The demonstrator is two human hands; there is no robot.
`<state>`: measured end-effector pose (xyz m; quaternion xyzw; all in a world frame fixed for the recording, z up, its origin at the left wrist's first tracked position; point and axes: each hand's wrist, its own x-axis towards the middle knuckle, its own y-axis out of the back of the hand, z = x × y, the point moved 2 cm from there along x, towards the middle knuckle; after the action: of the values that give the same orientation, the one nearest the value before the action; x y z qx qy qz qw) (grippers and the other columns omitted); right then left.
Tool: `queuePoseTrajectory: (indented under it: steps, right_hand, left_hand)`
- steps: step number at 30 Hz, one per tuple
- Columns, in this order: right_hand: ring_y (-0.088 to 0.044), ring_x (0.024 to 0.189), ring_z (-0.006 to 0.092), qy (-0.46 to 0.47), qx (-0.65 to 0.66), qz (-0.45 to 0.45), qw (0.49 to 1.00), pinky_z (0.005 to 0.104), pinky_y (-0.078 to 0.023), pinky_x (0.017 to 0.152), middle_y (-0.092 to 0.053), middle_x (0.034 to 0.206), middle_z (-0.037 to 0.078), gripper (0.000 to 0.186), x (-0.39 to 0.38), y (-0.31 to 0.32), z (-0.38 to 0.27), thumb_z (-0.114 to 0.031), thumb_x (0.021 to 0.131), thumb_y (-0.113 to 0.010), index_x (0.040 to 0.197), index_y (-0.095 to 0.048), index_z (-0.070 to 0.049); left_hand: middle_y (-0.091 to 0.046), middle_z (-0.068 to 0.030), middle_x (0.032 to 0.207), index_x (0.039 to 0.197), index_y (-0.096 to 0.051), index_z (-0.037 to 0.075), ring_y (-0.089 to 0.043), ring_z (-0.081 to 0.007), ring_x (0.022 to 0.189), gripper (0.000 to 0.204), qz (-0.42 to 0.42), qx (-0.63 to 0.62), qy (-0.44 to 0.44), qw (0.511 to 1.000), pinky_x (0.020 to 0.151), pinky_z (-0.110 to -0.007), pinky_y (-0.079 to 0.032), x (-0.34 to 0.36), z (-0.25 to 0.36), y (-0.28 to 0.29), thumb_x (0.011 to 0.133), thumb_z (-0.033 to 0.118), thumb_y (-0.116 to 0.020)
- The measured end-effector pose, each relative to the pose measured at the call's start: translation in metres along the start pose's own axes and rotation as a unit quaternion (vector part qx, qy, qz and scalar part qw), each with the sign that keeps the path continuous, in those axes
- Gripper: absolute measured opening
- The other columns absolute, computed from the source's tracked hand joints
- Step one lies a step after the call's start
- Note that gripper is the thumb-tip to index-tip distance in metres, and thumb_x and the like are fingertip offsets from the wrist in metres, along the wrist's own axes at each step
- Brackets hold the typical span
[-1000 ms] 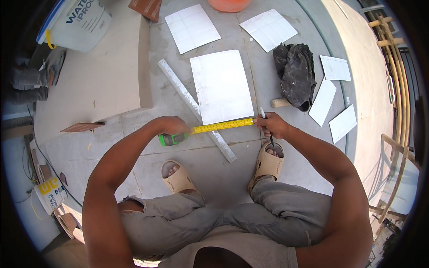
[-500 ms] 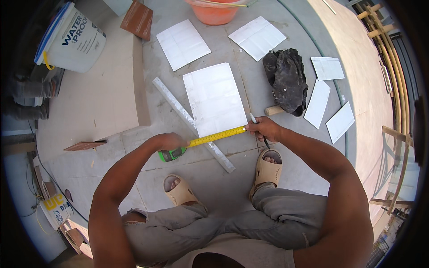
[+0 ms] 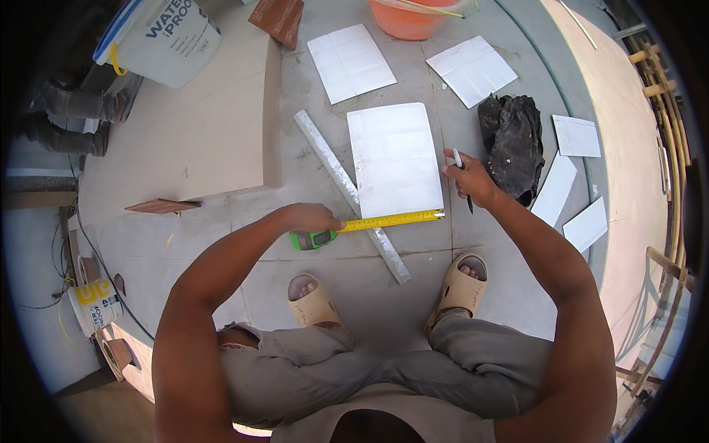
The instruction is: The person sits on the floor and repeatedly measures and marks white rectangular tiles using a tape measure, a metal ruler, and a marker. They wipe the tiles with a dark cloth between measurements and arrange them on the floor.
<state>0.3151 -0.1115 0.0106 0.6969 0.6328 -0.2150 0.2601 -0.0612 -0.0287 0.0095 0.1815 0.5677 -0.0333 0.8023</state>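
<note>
"Where is the yellow tape blade laid?"

"Along the near edge of the large white rectangular sheet on the grey floor; a long, straight silvery bar is crossed by it."

"And the hands?"

"The green-and-black tape measure case is gripped by the left hand, near the sheet's lower left corner. A slim white-and-black pen is held between the fingers of the right hand, just beyond the sheet's right edge."

"Is the blade's free end held?"

"No; it is seen near the sheet's lower right corner, apart from the right hand."

"What is seen beside that hand?"

"A crumpled black plastic bag, with smaller white pieces farther right."
</note>
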Motion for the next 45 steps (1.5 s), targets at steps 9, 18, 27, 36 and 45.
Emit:
queuePoseTrajectory:
  steps: [9, 18, 27, 36, 45]
  right_hand:
    - [-0.037, 0.046, 0.0117, 0.046, -0.069, 0.012, 0.997, 0.0306, -0.034, 0.044, -0.042, 0.062, -0.001, 0.068, 0.042, -0.013, -0.062, -0.019, 0.093, -0.064, 0.154, -0.037, -0.004]
    - [-0.062, 0.063, 0.0236, 0.329, -0.378, 0.123, 0.857, 0.0394, -0.051, 0.059, -0.055, 0.084, 0.011, 0.058, 0.047, -0.004, -0.050, -0.027, 0.089, -0.071, 0.140, -0.053, -0.006]
    - [-0.070, 0.076, 0.0258, 0.286, -0.744, -0.080, 0.598, 0.0384, -0.056, 0.063, -0.051, 0.125, 0.018, 0.062, -0.054, -0.116, -0.008, -0.026, 0.085, -0.071, 0.136, -0.044, -0.002]
    - [-0.071, 0.073, 0.0273, 0.336, -0.706, -0.048, 0.622, 0.0408, -0.056, 0.065, -0.062, 0.121, 0.016, 0.061, -0.078, -0.100, -0.056, -0.008, 0.077, -0.067, 0.135, -0.052, 0.001]
    - [-0.069, 0.093, 0.0380, 0.350, -0.607, 0.039, 0.712, 0.0430, -0.055, 0.087, -0.072, 0.106, 0.022, 0.037, -0.055, -0.043, -0.206, -0.007, 0.081, -0.065, 0.117, -0.071, -0.001]
  left_hand:
    - [-0.066, -0.0214, 0.121, 0.125, -0.065, 0.000, -0.062, -0.0343, 0.111, 0.073, 0.005, 0.017, -0.032, 0.999, 0.095, -0.043, -0.047, 0.003, -0.004, -0.008, 0.093, 0.064, -0.050]
    - [-0.067, -0.0203, 0.119, 0.122, -0.067, 0.001, -0.063, -0.0348, 0.109, 0.070, -0.014, 0.067, -0.055, 0.996, 0.093, -0.044, -0.048, 0.001, 0.001, -0.020, 0.093, 0.062, -0.050]
    - [-0.066, -0.0204, 0.119, 0.121, -0.067, 0.001, -0.062, -0.0356, 0.109, 0.068, -0.037, 0.092, -0.065, 0.993, 0.093, -0.044, -0.048, -0.006, -0.013, -0.033, 0.095, 0.060, -0.048]
    - [-0.067, -0.0200, 0.117, 0.118, -0.068, 0.000, -0.063, -0.0359, 0.107, 0.067, -0.030, 0.083, -0.082, 0.993, 0.092, -0.045, -0.048, -0.009, -0.029, -0.042, 0.096, 0.060, -0.046]
    - [-0.067, -0.0198, 0.117, 0.120, -0.068, 0.002, -0.062, -0.0349, 0.105, 0.066, -0.053, 0.084, -0.061, 0.993, 0.090, -0.044, -0.048, -0.018, -0.036, -0.046, 0.095, 0.060, -0.047]
